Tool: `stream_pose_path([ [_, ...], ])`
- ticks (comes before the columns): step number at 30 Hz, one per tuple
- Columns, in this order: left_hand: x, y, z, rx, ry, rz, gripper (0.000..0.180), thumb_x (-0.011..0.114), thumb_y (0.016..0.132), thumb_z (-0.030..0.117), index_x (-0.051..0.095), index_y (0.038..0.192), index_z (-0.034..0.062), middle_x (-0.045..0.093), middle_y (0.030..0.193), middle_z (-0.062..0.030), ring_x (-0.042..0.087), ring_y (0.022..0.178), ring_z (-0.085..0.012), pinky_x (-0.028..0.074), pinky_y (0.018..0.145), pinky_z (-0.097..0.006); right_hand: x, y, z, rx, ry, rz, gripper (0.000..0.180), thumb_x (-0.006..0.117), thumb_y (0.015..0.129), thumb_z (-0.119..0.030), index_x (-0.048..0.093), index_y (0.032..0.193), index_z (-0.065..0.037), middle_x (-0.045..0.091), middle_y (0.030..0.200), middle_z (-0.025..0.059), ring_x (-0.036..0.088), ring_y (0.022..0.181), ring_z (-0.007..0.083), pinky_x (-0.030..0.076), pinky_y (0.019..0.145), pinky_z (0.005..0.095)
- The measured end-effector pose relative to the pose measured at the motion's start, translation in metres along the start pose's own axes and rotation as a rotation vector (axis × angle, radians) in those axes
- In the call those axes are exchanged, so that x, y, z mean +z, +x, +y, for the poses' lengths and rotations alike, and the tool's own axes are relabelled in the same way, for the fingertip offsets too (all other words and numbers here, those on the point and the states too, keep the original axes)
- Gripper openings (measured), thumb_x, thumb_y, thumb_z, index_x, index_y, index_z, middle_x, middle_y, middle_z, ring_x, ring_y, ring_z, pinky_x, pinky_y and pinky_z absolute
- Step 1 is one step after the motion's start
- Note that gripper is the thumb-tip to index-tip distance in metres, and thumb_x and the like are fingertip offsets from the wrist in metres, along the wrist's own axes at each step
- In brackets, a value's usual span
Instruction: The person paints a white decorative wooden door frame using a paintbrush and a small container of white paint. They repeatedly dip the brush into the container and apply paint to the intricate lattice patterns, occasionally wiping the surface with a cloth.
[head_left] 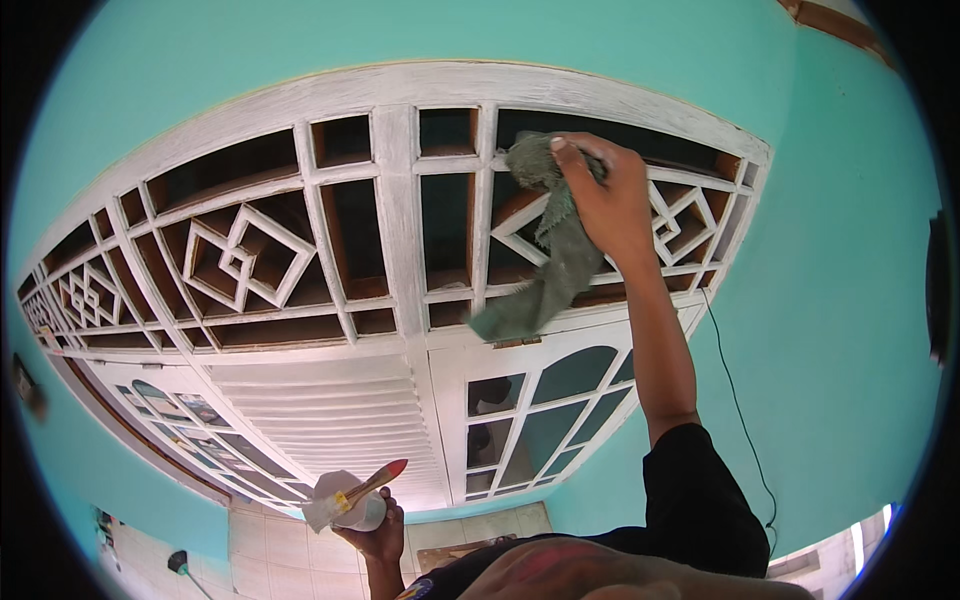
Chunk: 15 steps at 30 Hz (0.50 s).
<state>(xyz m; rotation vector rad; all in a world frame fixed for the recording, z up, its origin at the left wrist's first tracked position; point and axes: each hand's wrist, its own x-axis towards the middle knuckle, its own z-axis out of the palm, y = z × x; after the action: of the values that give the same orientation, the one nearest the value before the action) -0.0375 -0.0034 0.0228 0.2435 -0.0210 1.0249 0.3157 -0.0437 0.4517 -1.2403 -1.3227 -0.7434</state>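
Note:
My raised right hand is closed on a crumpled grey-green rag. The rag rests against the upper right part of a white-painted wooden lattice, its loose end hanging over the lower rail. Low in the view, my left hand is wrapped round a small pale cup. Across the cup's top lies a paintbrush with a red-tipped wooden handle. Its bristle end is beside a whitish flap at the rim, whose material I cannot make out.
Below the lattice are a white louvred panel and a glazed white door or window panel. Turquoise wall surrounds the frame. A dark cable hangs down the wall on the right. Pale floor tiles show below.

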Motion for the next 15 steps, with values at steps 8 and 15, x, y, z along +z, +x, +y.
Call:
stream_pose_path([
  [8, 0.041, -0.009, -0.020, 0.186, 0.279, 0.347, 0.088, 0.068, 0.072, 0.075, 0.053, 0.133, 0.0143, 0.059, 0.111, -0.0235, 0.062, 0.081, -0.0289, 0.054, 0.067, -0.034, 0.073, 0.029, -0.038, -0.246, -0.590, -0.427, 0.032, 0.055, 0.097, -0.027, 0.071, 0.089, 0.001, 0.069, 0.075, 0.0215, 0.066, 0.064, 0.0371, 0.055, 0.062, 0.0451],
  [15, 0.055, -0.012, -0.011, 0.079, 0.032, 0.241, 0.049, 0.071, 0.084, 0.018, 0.044, 0.125, 0.0124, 0.059, 0.098, -0.0120, 0.063, 0.082, -0.0218, 0.055, 0.064, -0.030, 0.100, 0.036, -0.057, -0.097, -0.585, -0.422, 0.029, 0.056, 0.090, -0.026, 0.070, 0.079, -0.003, 0.070, 0.082, 0.0191, 0.069, 0.082, 0.0378, 0.056, 0.074, 0.0505],
])
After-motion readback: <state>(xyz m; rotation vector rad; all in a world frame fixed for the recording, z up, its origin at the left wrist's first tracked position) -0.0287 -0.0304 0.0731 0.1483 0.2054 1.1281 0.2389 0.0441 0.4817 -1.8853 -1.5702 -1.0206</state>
